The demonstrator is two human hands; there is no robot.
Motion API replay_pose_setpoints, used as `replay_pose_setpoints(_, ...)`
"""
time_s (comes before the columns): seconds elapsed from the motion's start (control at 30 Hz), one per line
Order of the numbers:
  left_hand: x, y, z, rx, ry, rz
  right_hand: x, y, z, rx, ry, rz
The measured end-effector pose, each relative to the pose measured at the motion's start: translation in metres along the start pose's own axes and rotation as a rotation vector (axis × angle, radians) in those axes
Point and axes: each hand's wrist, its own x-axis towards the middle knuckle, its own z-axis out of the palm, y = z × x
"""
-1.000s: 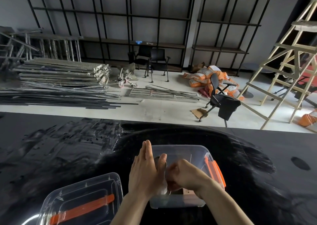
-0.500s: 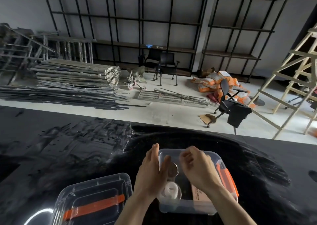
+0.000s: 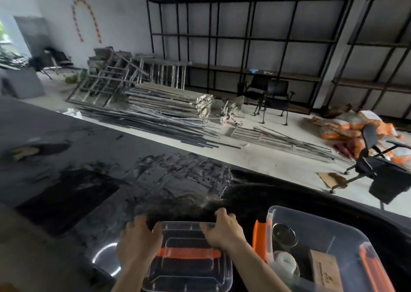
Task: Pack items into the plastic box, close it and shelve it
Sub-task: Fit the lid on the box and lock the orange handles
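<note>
Both hands, left (image 3: 139, 242) and right (image 3: 224, 230), gripping clear ribbed plastic lid with orange strap (image 3: 189, 254); open see-through orange-latched plastic box (image 3: 347, 229) just beside, on glossy black bench (image 3: 89, 191).

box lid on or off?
Off. The box stands open with items showing inside; the lid lies on the table beside it, with both hands, left and right, gripping it.

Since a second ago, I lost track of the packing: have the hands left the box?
Yes. Both the left hand and right hand have moved leftward, off the open plastic box, and now grip the lid beside it.
</note>
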Motion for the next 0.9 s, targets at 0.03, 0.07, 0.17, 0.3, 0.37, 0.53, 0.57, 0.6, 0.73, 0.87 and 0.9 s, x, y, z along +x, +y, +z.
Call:
replay_pose_setpoints(0.03,-0.001,-0.008,0.001,0.007,-0.016,-0.031,0.001,0.004,0.008,-0.031,-0.016,0.059)
replay_pose_setpoints(0.07,-0.002,-0.015,0.003,0.014,-0.033,-0.046,0.001,0.007,0.015,-0.049,-0.031,0.104)
replay_pose_setpoints(0.17,-0.008,-0.028,0.012,0.025,-0.061,-0.073,0.000,0.015,0.024,-0.052,-0.016,0.173)
replay_pose_setpoints(0.3,-0.020,-0.023,0.008,-0.057,-0.069,-0.036,-0.004,0.017,0.021,0.041,0.055,0.219)
replay_pose_setpoints(0.37,-0.025,-0.013,0.000,-0.090,-0.059,-0.020,-0.007,0.014,0.013,0.082,0.079,0.190)
replay_pose_setpoints(0.53,-0.020,0.030,-0.036,-0.145,0.014,0.023,-0.011,-0.001,-0.035,0.200,0.247,0.053)
replay_pose_setpoints(0.57,-0.017,0.043,-0.044,-0.153,0.030,0.047,-0.012,-0.003,-0.049,0.252,0.280,0.037)
replay_pose_setpoints(0.6,-0.012,0.055,-0.048,-0.155,0.047,0.081,-0.013,-0.003,-0.063,0.321,0.313,0.018)
replay_pose_setpoints(0.73,-0.008,0.112,-0.060,-0.253,0.070,0.146,-0.022,0.013,-0.129,0.536,0.493,-0.019)
replay_pose_setpoints(0.87,-0.029,0.179,-0.060,-0.302,0.042,0.305,-0.036,0.053,-0.183,0.607,0.680,0.013)
replay_pose_setpoints(0.9,-0.037,0.194,-0.059,-0.325,0.031,0.345,-0.040,0.066,-0.194,0.626,0.724,0.034)
